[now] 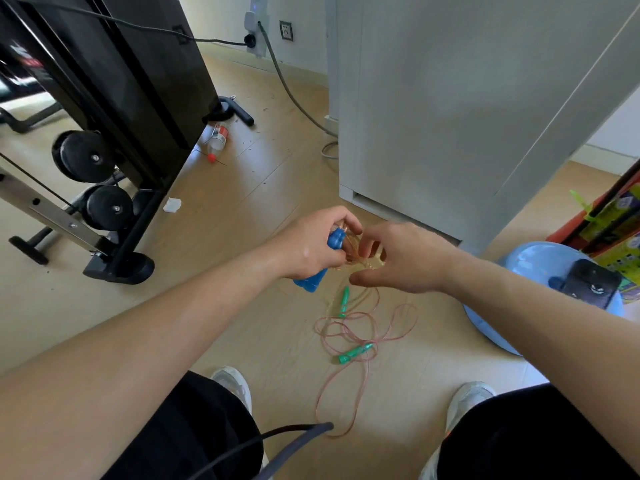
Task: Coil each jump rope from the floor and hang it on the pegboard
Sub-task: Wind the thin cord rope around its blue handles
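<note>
Bright, even daylight, source out of view. Shadows soft, faint on wooden floor (242,209). Wet-looking sheen on left hand (304,252) gripping blue handles (334,239). Strong wide-angle bending; white cabinet (450,98) edges lean. Overall slightly soft.
</note>
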Demonstrator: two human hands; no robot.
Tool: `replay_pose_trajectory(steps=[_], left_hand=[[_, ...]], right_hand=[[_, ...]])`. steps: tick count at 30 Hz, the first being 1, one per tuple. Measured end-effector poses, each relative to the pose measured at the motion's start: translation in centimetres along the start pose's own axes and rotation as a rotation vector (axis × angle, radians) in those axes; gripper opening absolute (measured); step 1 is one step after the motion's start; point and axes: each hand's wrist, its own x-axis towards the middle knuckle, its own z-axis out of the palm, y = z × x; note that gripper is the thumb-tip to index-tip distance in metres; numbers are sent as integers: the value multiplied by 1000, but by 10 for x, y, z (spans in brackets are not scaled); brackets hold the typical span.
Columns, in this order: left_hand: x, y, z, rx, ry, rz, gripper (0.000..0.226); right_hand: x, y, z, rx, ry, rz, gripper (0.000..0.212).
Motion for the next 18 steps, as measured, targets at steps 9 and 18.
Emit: replay_pose_trajectory(steps=[9, 18], left_hand=[[3, -7, -3, -64, 15, -12, 40], [6, -37, -16, 183, 84, -162, 38]], right_hand=[[6, 8, 7, 196, 72, 37, 10], [1, 44, -14, 190, 170, 126, 14]])
